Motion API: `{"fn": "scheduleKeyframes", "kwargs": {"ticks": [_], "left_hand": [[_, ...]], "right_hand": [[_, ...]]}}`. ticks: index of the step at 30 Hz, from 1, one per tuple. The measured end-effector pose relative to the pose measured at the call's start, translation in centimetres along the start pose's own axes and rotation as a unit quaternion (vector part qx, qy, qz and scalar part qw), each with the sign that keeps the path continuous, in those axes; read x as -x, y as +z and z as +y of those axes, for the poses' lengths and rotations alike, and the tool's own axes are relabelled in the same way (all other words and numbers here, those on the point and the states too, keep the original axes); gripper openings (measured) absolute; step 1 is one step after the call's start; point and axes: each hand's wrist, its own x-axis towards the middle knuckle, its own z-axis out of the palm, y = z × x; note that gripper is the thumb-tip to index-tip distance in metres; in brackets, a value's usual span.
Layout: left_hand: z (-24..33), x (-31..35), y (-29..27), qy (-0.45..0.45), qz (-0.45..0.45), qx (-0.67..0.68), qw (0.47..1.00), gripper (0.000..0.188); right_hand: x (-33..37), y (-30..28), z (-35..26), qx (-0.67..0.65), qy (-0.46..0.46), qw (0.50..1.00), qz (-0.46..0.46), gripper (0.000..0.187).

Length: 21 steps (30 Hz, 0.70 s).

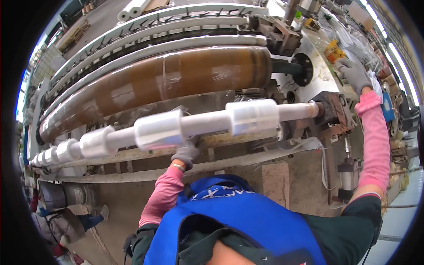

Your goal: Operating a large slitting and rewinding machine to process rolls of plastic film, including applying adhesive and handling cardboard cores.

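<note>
Looking down from the head view: film rolls (252,116) already wound on the white shaft (207,121). Left hand (186,154) tucked under the middle roll (159,129), fingers hidden, grip unclear. Right hand (354,74) resting loosely spread on the machine side plate (320,66). Rolls not yet off.

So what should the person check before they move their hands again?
1. Left hand under the white film roll: ok, touching.
2. Right hand up on the machine's side plate: ok.
3. Gloves on both hands: ok.
4. Rolls sit in a row on the shaft: ok.
5. Big brown roller stopped: cannot tell.
6. Left hand's grip firm: cannot tell.
</note>
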Motion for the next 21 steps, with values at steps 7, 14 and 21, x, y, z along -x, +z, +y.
{"fn": "scheduleKeyframes", "kwargs": {"ticks": [7, 14, 21], "left_hand": [[-0.7, 5.7, -5.5, 0.038, -0.044, -0.016, 0.998, 0.049], [-6.6, 15.0, -11.8, -0.034, -0.219, 0.049, 0.974, 0.042], [-6.2, 19.6, -17.7, 0.056, -0.185, 0.109, 0.975, 0.038]], "right_hand": [[18.0, 15.5, -16.4, 0.153, -0.501, 0.852, -0.018, 0.065], [17.7, 20.0, -16.0, 0.176, -0.385, 0.905, 0.042, 0.064], [15.7, 16.6, -18.8, 0.083, -0.249, 0.914, -0.309, 0.074]]}}
